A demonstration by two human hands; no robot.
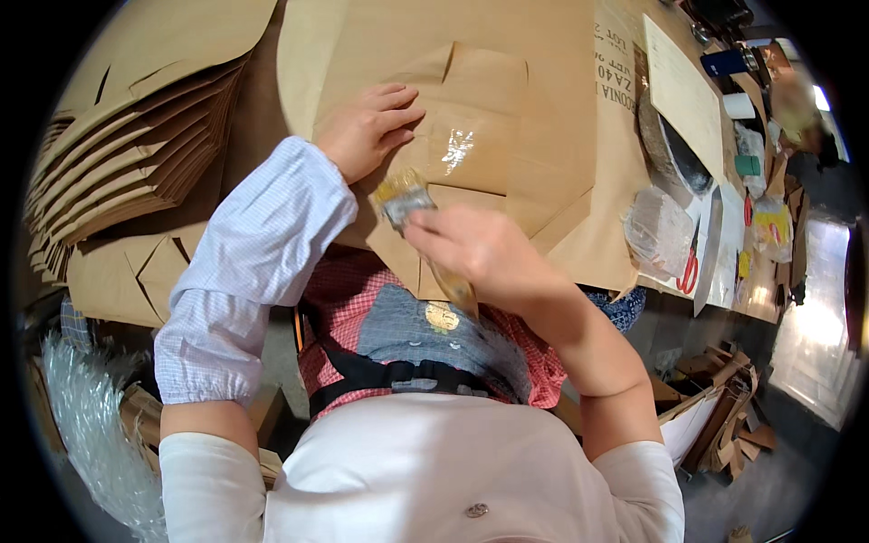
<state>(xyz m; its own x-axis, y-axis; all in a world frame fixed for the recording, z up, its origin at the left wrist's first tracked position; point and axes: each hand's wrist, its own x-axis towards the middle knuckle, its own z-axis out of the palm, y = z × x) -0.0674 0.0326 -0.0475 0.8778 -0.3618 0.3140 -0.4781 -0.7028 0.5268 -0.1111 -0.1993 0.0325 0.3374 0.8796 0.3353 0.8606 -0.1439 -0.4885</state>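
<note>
Nr paper edge, brush in R grip, L grip flat, room rightwd

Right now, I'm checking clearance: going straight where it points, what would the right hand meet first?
The right hand would likely meet the pale blue checked fabric sleeve or left hand first; depth is unclear.

The paper stack lies left of the brush, scissors right.

Head-worn fisheye looks down, close above brown paper — rim seemingly warped.
</note>
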